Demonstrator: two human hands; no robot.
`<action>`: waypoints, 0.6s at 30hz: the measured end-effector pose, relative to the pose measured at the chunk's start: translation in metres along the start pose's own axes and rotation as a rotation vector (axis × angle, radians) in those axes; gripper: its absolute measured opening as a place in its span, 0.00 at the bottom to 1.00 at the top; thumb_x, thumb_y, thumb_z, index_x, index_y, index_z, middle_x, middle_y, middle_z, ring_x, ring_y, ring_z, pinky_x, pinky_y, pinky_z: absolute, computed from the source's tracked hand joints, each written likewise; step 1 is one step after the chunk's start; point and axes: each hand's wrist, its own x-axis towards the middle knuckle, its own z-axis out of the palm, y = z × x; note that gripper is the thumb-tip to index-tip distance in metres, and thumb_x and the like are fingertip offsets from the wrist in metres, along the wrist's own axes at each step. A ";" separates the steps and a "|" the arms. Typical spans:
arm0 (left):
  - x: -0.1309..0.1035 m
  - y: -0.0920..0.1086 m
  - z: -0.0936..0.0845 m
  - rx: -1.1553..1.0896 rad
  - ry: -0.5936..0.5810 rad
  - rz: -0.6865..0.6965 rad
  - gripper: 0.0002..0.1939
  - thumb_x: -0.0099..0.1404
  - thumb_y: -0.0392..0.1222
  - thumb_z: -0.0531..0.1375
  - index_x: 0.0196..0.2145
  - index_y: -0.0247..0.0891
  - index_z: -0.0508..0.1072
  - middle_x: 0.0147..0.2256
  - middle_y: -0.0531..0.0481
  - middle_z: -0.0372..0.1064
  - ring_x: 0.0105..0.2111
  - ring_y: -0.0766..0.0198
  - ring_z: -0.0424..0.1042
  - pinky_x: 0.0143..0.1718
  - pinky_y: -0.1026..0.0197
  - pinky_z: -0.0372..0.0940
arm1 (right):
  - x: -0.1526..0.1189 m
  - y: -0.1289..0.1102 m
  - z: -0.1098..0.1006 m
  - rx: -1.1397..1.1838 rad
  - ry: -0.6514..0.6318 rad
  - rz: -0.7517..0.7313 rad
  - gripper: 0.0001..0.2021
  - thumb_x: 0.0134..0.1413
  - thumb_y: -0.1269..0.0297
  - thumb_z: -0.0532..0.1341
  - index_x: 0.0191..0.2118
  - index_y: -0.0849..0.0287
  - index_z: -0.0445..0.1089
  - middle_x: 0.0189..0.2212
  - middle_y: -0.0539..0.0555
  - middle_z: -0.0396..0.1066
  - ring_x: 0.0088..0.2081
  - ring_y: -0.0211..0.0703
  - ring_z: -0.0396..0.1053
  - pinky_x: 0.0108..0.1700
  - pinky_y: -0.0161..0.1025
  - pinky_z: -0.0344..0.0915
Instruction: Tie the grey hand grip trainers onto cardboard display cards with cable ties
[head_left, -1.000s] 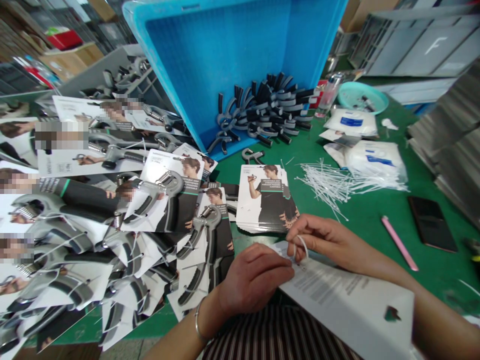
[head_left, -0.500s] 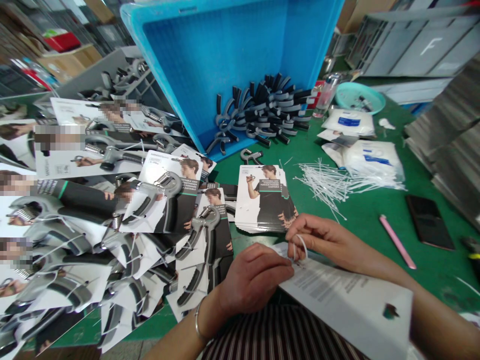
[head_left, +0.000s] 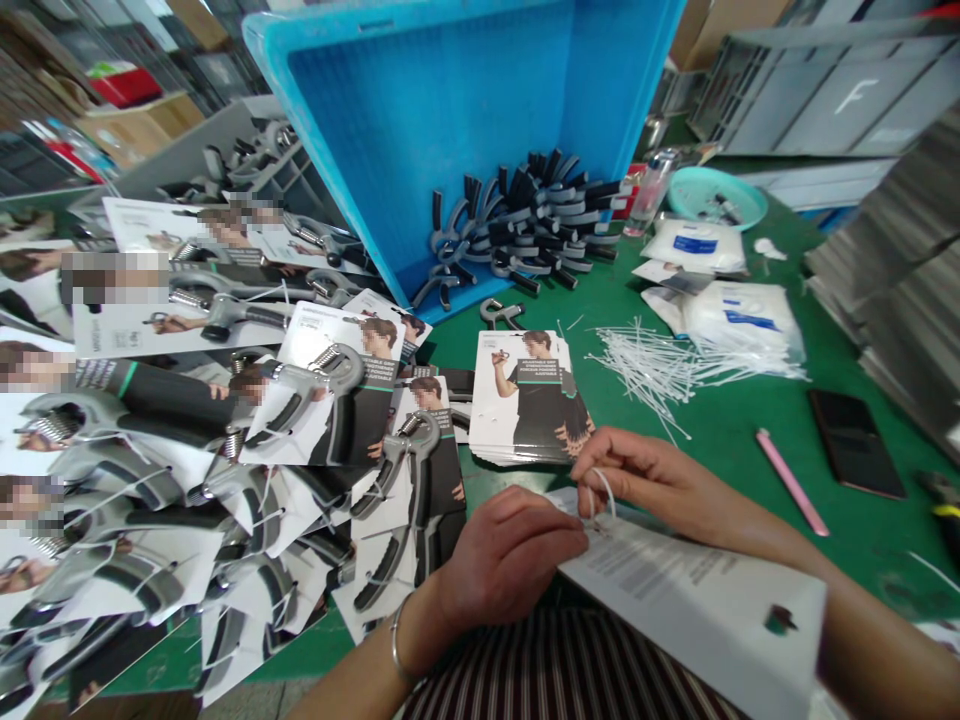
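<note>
The bare left hand closes its grip on the nearer end of a long white printed cardboard card, bent fingers lying over the edge, their tips partly hidden. The bare right hand has its grip pinched on a thin white plastic cable tie, which stands up in a loop at that same end of the card. The card slants from the hands toward four o'clock, text side up, its cut-out hanging hole at the far end, above the dark striped cloth of the lap.

At eleven o'clock from the hands, a neat stack of glossy photo-printed cards lies on the green worktop. A spread of loose white cable ties lies at one o'clock. At twelve, a tilted blue plastic crate holds a pile of grey-and-black spring hand exercisers. Between nine and ten, carded exercisers overlap in a broad heap. A slim pink pen-like stick lies near three o'clock, just beside a black phone.
</note>
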 end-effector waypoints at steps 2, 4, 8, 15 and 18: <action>0.001 0.001 0.000 0.000 0.003 0.002 0.14 0.67 0.32 0.52 0.49 0.35 0.69 0.41 0.42 0.75 0.39 0.60 0.72 0.39 0.57 0.69 | 0.000 0.000 0.001 0.008 0.000 0.008 0.10 0.67 0.57 0.55 0.42 0.58 0.66 0.30 0.50 0.71 0.33 0.38 0.68 0.37 0.35 0.64; 0.000 0.001 0.000 -0.004 0.001 -0.004 0.14 0.67 0.31 0.52 0.49 0.35 0.69 0.41 0.42 0.75 0.38 0.60 0.72 0.39 0.57 0.69 | 0.000 0.001 0.001 0.022 -0.001 0.018 0.10 0.66 0.57 0.55 0.42 0.58 0.66 0.30 0.49 0.71 0.31 0.37 0.68 0.36 0.35 0.64; -0.002 0.000 0.001 -0.004 -0.005 -0.011 0.14 0.66 0.31 0.53 0.49 0.34 0.69 0.41 0.41 0.75 0.38 0.59 0.72 0.38 0.56 0.69 | 0.001 0.002 0.002 0.047 0.001 0.028 0.10 0.66 0.56 0.56 0.42 0.58 0.66 0.29 0.50 0.71 0.30 0.37 0.68 0.35 0.34 0.64; -0.004 -0.003 0.002 -0.091 0.028 -0.089 0.14 0.66 0.29 0.55 0.49 0.35 0.70 0.41 0.42 0.76 0.39 0.59 0.72 0.40 0.55 0.69 | 0.007 0.007 0.000 0.079 0.047 0.019 0.10 0.65 0.56 0.57 0.42 0.59 0.67 0.30 0.50 0.72 0.31 0.37 0.69 0.36 0.35 0.65; -0.004 -0.002 0.005 -0.214 0.102 -0.347 0.08 0.66 0.32 0.58 0.43 0.36 0.73 0.37 0.45 0.76 0.37 0.60 0.73 0.40 0.57 0.69 | 0.015 0.011 -0.009 0.059 0.089 0.004 0.12 0.62 0.55 0.60 0.40 0.60 0.68 0.31 0.51 0.73 0.33 0.38 0.71 0.37 0.36 0.67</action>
